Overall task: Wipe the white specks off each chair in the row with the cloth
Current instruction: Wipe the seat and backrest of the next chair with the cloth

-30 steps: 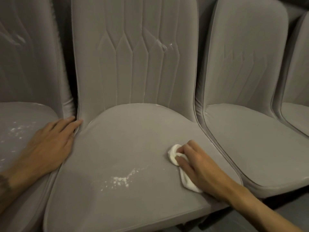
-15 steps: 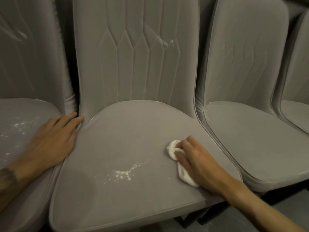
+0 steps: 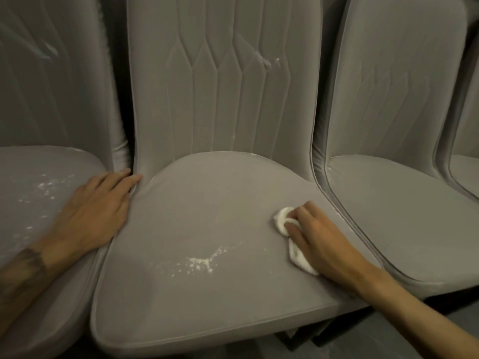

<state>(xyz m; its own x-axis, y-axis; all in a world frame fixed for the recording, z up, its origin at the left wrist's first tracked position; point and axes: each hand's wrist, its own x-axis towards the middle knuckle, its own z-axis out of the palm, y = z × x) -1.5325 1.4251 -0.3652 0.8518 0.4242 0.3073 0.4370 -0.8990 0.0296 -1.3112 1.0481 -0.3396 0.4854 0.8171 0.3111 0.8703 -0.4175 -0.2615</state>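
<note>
The white cloth (image 3: 298, 259) lay crumpled on the seat of the middle chair (image 3: 207, 211), at about three o'clock on the cushion and near its right edge. The right hand (image 3: 318, 239) covered most of it. Its fingers (image 3: 298, 229) were bent and close together, clamped round the wad and pressing it onto the grey upholstery. Cloth showed at the fingertips and again under the heel of the hand.

A scatter of white specks (image 3: 199, 261) sat on the same seat toward six o'clock, left of the cloth and apart from it, with a thin trail running up to the right. A few pale smears (image 3: 267, 62) marked the quilted backrest at about one o'clock.

The left hand (image 3: 90, 213) rested flat at nine o'clock of the middle seat, across the gap between it and the left chair (image 3: 31, 161). Its fingers were straight and side by side, holding nothing, their tips at the foot of the middle backrest. A second patch of specks (image 3: 49, 185) dotted the left chair's seat just beyond that hand, toward ten o'clock, and a pale streak (image 3: 49, 51) crossed its backrest.

The right chair (image 3: 401, 208) stood just beside the middle one at three o'clock. A sliver of a fourth chair (image 3: 466, 172) showed at the frame's right edge. Dark chair legs (image 3: 293, 340) showed below the seats at five o'clock.
</note>
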